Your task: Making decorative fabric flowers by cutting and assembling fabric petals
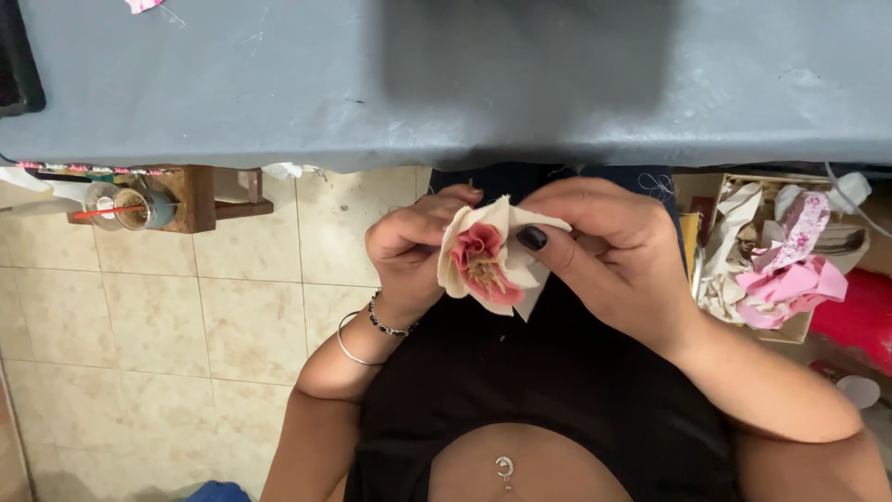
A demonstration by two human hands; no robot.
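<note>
Below the edge of the grey desk [232, 93], over my lap, I am holding a fabric flower [485, 258] between both hands. From the head camera, my left hand [413, 244] is curling around the flower's left side, fingers closed on the cream outer petals. My right hand [609, 246] is pinching the petals from the other side, its dark-nailed thumb [532, 238] pressing against the cream cloth just beside the pink centre. Both hands are closed on the flower, and it is facing up toward the camera.

I am judging this as the shaping or assembling step: the pink inner petals and the yellowish core are already seated, and the cream layer is being wrapped or adjusted around them. I cannot tell whether a needle or glue is in use; none is showing clearly. The next move, as I read it, is calling for a steady left-hand grip while the right hand is repositioning the outer petal without loosening the centre.

Off to my right, a cardboard box [743, 191] is holding cream and pink fabric scraps [790, 279]. To my left, a wooden holder [190, 195] with a small jar [139, 209] is hanging under the desk above the tiled floor [139, 325].
</note>
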